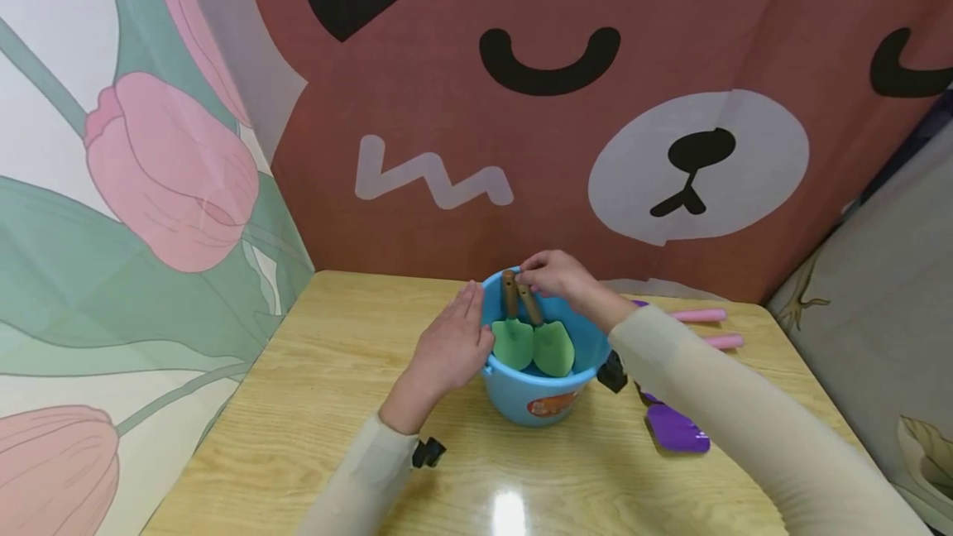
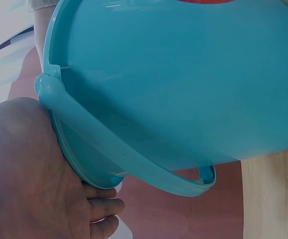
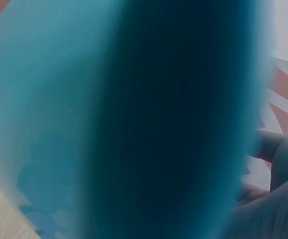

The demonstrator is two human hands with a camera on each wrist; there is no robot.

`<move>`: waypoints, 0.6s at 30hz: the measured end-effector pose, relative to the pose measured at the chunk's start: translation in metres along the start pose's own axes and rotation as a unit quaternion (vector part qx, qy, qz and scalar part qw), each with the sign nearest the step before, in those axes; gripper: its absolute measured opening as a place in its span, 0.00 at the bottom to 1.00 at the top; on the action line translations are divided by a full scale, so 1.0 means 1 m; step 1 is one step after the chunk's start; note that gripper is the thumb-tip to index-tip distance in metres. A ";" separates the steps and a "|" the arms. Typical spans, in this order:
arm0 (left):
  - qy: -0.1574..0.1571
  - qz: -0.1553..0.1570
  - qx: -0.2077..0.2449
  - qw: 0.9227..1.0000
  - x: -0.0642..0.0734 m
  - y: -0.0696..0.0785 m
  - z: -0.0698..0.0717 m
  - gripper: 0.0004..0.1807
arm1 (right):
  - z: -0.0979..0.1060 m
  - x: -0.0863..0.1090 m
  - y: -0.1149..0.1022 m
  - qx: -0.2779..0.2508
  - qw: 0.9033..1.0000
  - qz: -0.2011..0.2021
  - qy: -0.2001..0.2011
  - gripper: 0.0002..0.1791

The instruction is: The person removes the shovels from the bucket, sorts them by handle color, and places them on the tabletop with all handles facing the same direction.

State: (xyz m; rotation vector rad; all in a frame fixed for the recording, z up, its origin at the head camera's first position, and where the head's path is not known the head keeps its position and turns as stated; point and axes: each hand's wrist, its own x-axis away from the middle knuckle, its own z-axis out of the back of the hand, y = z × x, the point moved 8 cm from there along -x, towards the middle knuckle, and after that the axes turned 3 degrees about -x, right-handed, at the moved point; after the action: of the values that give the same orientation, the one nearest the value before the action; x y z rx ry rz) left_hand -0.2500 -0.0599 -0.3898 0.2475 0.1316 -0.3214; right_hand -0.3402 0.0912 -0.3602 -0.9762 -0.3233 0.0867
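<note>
A light blue bucket (image 1: 514, 404) stands on the wooden table. Two small green shovels with brown handles lie inside it, the left shovel (image 1: 512, 344) and the right shovel (image 1: 554, 348), with blades toward the near side and handles leaning on the far wall. My right hand (image 1: 558, 278) reaches over the bucket and pinches the handle end of the right shovel at the far rim. My left hand (image 1: 452, 342) rests on the bucket's left rim, fingers straight. In the left wrist view, that palm (image 2: 29, 174) lies along the rim beside the bucket handle (image 2: 119, 149).
To the right of the bucket, a purple blade (image 1: 677, 428) and two pink handles (image 1: 700, 316) lie on the table (image 1: 357, 354), partly hidden by my right sleeve (image 1: 715, 395). A cloth printed with a bear (image 1: 417, 89) hangs behind the table's far edge.
</note>
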 end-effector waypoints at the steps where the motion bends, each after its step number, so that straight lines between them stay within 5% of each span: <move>1: 0.001 0.000 0.002 1.000 0.000 0.000 0.000 0.37 | 0.000 0.000 0.001 0.002 1.000 -0.002 0.001 0.20; 18: 0.001 0.000 0.003 1.000 0.000 -0.004 -0.001 0.37 | -0.004 -0.007 0.007 0.083 0.996 -0.005 -0.013 0.19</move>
State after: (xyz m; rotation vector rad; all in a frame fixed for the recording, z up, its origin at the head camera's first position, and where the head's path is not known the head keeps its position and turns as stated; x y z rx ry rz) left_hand -0.2516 -0.0631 -0.3917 0.2544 0.1322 -0.3223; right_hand -0.3449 0.0901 -0.3698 -0.8101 -0.3395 0.1153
